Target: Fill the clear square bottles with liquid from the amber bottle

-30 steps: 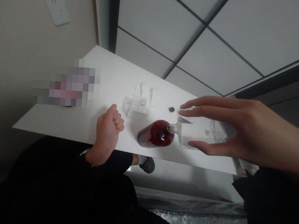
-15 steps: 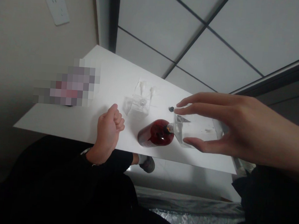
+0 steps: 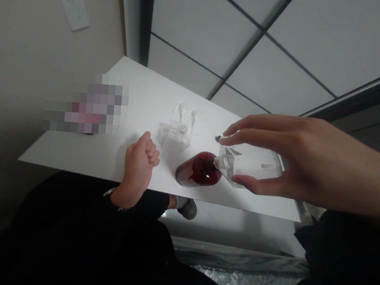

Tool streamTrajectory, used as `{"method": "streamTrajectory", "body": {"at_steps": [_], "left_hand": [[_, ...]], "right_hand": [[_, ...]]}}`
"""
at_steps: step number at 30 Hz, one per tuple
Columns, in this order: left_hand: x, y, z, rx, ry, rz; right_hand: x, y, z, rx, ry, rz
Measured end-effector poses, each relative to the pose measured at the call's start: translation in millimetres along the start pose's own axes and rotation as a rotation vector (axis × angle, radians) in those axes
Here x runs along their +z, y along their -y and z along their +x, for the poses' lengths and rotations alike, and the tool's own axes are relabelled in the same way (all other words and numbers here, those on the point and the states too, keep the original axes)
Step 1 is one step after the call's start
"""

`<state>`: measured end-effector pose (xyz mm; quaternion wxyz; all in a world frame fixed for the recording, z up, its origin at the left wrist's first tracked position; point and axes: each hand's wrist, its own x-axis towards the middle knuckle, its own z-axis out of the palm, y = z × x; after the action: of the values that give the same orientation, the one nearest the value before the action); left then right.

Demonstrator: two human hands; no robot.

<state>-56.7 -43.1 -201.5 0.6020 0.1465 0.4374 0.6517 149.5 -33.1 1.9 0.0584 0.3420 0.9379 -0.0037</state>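
On the table (image 3: 78,152), right hand (image 3: 292,162) still grips clear bottle (image 3: 250,166), shifted slightly left; left hand (image 3: 139,165) fisted

1. Clear bottles – 2: one (image 3: 250,166) in my right hand (image 3: 292,162), one (image 3: 175,135) standing further back.
2. Red bottle (image 3: 198,170) – 1.
3. Small black cap (image 3: 217,138) – 1.
4. Wall socket (image 3: 72,7) – 1.

Dim, greyish indoor light, brightest on the flat white rectangular tabletop (image 3: 137,95). Soft shadows beside the clenched left hand (image 3: 139,167). Wide-angle bending at edges; slight overall softness.
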Motion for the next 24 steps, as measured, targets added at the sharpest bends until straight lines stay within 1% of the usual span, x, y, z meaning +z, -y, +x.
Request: {"method": "streamTrajectory", "body": {"at_steps": [16, 22, 24], "left_hand": [[-1, 0, 0, 0.008, 0.009, -0.003], [-2, 0, 0, 0.007, 0.008, 0.002], [-2, 0, 0, 0.001, 0.005, 0.003]], "right_hand": [[-5, 3, 9, 0.015, 0.069, -0.007], [-3, 6, 11, 0.001, 0.064, -0.040], [-1, 6, 11, 0.006, 0.037, -0.052]]}}
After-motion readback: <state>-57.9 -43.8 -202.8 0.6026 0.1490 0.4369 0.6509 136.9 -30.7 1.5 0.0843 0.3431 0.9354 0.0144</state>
